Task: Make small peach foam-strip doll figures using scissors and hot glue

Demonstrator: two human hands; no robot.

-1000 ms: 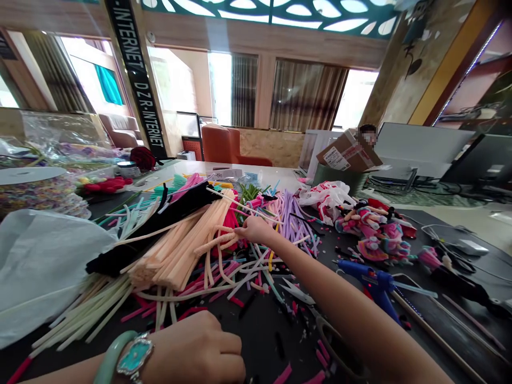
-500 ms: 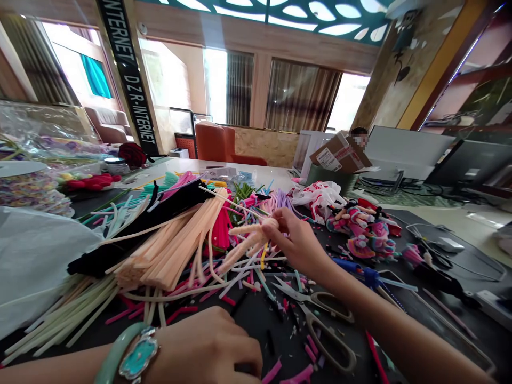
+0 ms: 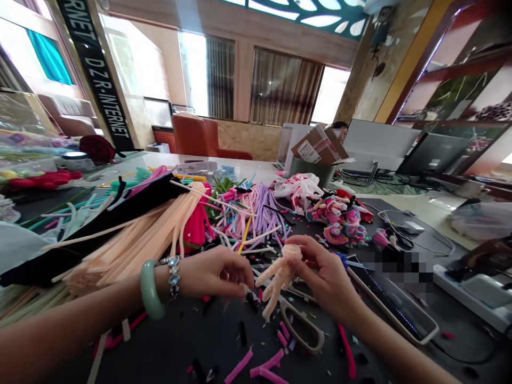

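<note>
A small peach figure of twisted pipe cleaners (image 3: pixel 276 277) hangs from my right hand (image 3: pixel 320 269), whose thumb and fingers pinch its rounded top. Several fuzzy limbs point down and left. Just left of it is my left hand (image 3: pixel 224 274), apart from the figure, with its fingers curled and thumb tip close to the fingertips. Whether anything small is between them I cannot make out. Scissors (image 3: pixel 302 328) lie beneath the figure, partly hidden by it and my right hand. A thick bundle of peach pipe cleaners (image 3: pixel 132 234) lies behind my left forearm.
Purple pipe cleaners (image 3: pixel 270 205) and other coloured stems spread across the dark table. Pink offcuts (image 3: pixel 268 365) are scattered in front. Finished-looking dolls (image 3: pixel 340 216) pile at the right, near a phone (image 3: pixel 392 298) and a power strip (image 3: pixel 476 293). A person sits behind the monitors.
My left hand has risen from the front edge toward the figure, its fingers still curled. My right hand has brought the figure lower and nearer, over the scissors. The view has shifted right.
</note>
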